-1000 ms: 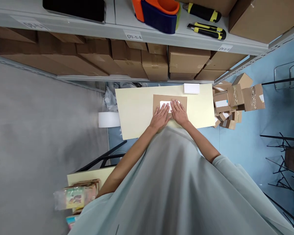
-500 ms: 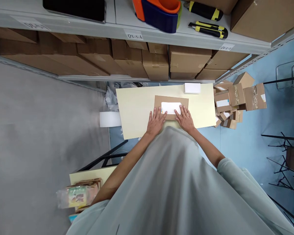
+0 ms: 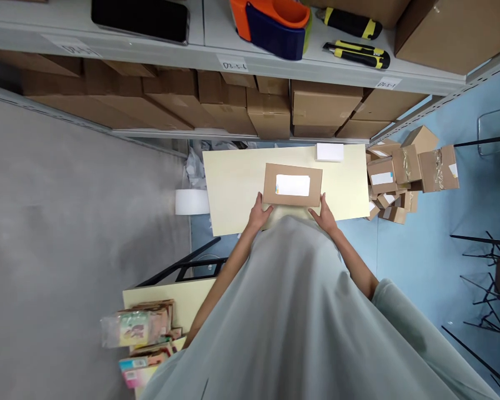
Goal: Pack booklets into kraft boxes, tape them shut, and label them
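A flat brown cardboard box lies on the cream tabletop right in front of me. On its upper face is a white label with a small coloured mark at its left end. My left hand is at the box's near left corner, fingers along the side and thumb by the front edge. Mirroring it, my right hand grips the near right corner, thumb toward the front. The box sits between the two hands; the fingers' undersides are hidden.
A white stack of labels stands at the table's back edge. Parcels are piled to the right, and a white roll is at left. Overhead, a shelf carries a phone, tape dispenser and cutters. Packaged goods lie lower left.
Both hands have left the label on top of the box and moved outward and toward me, to its near corners. The label now shows fully. The view has shifted slightly.
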A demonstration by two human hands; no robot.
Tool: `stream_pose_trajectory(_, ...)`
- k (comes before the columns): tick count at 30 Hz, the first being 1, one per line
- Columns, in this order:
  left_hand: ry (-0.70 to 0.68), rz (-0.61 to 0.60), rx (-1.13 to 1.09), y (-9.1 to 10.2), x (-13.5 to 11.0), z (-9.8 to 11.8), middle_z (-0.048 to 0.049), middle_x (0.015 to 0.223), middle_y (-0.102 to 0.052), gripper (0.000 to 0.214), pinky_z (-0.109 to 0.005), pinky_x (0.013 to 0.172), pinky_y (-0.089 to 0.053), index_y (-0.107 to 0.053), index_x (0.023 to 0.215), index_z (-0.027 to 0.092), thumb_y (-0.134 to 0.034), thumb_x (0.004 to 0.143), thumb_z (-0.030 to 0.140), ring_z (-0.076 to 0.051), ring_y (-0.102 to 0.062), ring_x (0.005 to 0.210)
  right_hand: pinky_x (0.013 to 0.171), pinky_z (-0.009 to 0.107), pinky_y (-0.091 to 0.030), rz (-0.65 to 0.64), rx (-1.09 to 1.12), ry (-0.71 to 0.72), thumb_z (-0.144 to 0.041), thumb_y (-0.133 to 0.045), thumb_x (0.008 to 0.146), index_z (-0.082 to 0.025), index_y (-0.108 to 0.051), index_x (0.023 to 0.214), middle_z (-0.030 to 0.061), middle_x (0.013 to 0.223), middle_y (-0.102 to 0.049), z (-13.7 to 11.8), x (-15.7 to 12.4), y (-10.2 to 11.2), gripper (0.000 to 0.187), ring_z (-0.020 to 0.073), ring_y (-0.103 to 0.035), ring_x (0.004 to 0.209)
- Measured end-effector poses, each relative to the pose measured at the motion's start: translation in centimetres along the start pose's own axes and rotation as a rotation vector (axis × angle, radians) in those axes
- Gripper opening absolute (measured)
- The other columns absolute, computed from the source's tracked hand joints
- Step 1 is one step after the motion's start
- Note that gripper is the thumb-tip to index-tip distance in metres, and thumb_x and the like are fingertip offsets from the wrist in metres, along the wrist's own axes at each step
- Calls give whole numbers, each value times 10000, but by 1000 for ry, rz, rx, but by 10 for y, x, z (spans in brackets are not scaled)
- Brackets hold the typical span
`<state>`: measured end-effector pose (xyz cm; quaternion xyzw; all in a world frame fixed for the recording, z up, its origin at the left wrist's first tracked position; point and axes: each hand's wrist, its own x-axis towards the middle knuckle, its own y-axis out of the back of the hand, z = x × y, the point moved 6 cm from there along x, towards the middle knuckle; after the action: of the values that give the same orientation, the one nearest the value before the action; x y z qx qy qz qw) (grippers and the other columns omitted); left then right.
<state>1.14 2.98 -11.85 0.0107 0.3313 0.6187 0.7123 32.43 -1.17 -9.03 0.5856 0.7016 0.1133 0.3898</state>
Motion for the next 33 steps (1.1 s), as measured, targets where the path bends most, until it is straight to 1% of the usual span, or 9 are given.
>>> stream_pose_trajectory(3, 94, -28, -57, 0, 2, -3, -147, 1617, -685, 832, -577, 1287, -490, -539, 1699, 259, -778, 937, 489, -373, -612, 1533, 1292, 637, -508, -34, 163, -16, -712, -555, 1061, -252, -162, 1868, 127, 1794, -508, 0, -3, -6, 1009, 369, -581, 1571)
stream_pose_trajectory(6, 62, -19, -73, 10, 2, 9, -134, 1510, -736, 692, -564, 1245, -530, -658, 1590, 254, -766, 937, 455, -349, -670, 1430, 1277, 634, -519, 15, 269, -5, -740, -566, 1038, -318, -297, 1835, 90, 1684, -638, -10, 0, 3, 941, 363, -631, 1496)
stream_pose_trajectory(10, -98, 27, -112, 33, 2, 39, -122, 1421, -704, 576, -495, 1201, -573, -736, 1486, 255, -762, 964, 498, -294, -683, 1363, 1107, 532, -634, 124, 313, 14, -752, -506, 1070, -299, -439, 1769, 148, 1479, -728, -29, 12, 37, 836, 337, -710, 1294)
stream_pose_trajectory(13, -155, 98, -118, 48, 2, 59, -100, 1243, -685, 591, -438, 1140, -604, -741, 1497, 235, -735, 1012, 573, -257, -724, 1211, 966, 449, -647, 165, 201, 32, -742, -423, 1121, -265, -598, 1643, 145, 1283, -757, -44, 24, 64, 729, 300, -733, 1067)
stream_pose_trajectory(15, -143, 146, -80, 52, 1, 65, -89, 1136, -677, 609, -429, 1112, -604, -753, 1494, 209, -702, 1038, 611, -251, -729, 1099, 932, 428, -629, 177, 100, 36, -756, -387, 1131, -241, -690, 1535, 134, 1141, -757, -49, 31, 75, 721, 292, -717, 965)
stream_pose_trajectory(18, -62, 170, -38, 46, -3, 56, -91, 1060, -684, 629, -440, 1088, -599, -789, 1438, 185, -689, 1033, 655, -262, -719, 1011, 891, 415, -617, 140, 14, 26, -802, -366, 1117, -220, -754, 1449, 112, 975, -721, -47, 38, 73, 773, 295, -705, 887)
stream_pose_trajectory(24, 70, 173, -204, 25, -14, 22, -135, 1198, -743, 715, -442, 1087, -612, -760, 1443, 163, -760, 963, 692, -269, -733, 1094, 891, 403, -628, 110, 40, -3, -860, -398, 1077, -202, -700, 1565, 117, 1052, -716, -29, 35, 54, 873, 276, -723, 900)
stream_pose_trajectory(29, 102, 179, -244, 21, -10, 21, -161, 1331, -744, 664, -454, 1151, -592, -731, 1484, 180, -759, 989, 623, -283, -728, 1214, 966, 426, -631, 103, 70, -39, -816, -421, 1091, -221, -615, 1668, 112, 1123, -709, -24, 38, 53, 852, 274, -724, 960)
stream_pose_trajectory(33, 117, 149, -309, 17, -8, 23, -179, 1408, -758, 648, -458, 1175, -580, -708, 1495, 163, -745, 1000, 579, -293, -730, 1267, 1072, 445, -617, 100, 156, -88, -791, -459, 1078, -183, -626, 1656, 139, 1217, -723, -25, 43, 52, 856, 285, -738, 1081)
